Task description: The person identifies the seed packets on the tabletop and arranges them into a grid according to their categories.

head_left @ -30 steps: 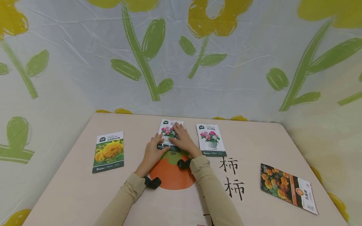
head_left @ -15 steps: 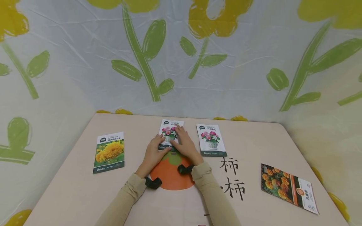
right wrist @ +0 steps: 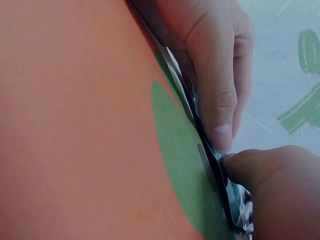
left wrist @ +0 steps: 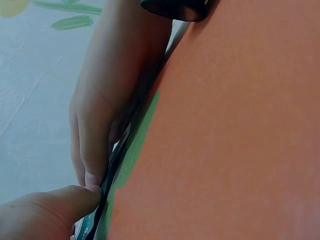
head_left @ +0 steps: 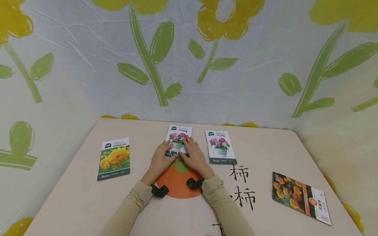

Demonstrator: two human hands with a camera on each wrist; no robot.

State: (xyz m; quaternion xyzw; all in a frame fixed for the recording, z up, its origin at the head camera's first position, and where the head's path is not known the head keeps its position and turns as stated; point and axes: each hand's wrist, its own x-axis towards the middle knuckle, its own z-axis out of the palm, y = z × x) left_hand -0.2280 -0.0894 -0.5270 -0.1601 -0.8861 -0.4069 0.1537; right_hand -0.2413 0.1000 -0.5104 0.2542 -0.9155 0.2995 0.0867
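In the head view a white seed packet (head_left: 178,133) printed with pink flowers in a pot lies at the far middle of the table. My left hand (head_left: 159,160) rests at its lower left corner, fingers extended over the edge. On the other side my right hand (head_left: 196,158) lies along the lower right, fingertips on the packet's face. Both thumbs come together at the dark green bottom strip. From the right wrist, the two thumb tips press close to each other on the packet's edge (right wrist: 233,202). The hands cover the packet's lower corners.
A matching flower packet (head_left: 221,147) lies just to the right. At the left is a yellow sunflower packet (head_left: 114,159). An orange marigold packet (head_left: 302,197) lies tilted near the right edge. The table cover (head_left: 79,200) bears a printed persimmon; a flowered cloth (head_left: 236,98) encloses the back and sides.
My right hand has slid down and toward me along the packet, uncovering more of its upper part and printed title. My left hand and the packet have stayed nearly still.
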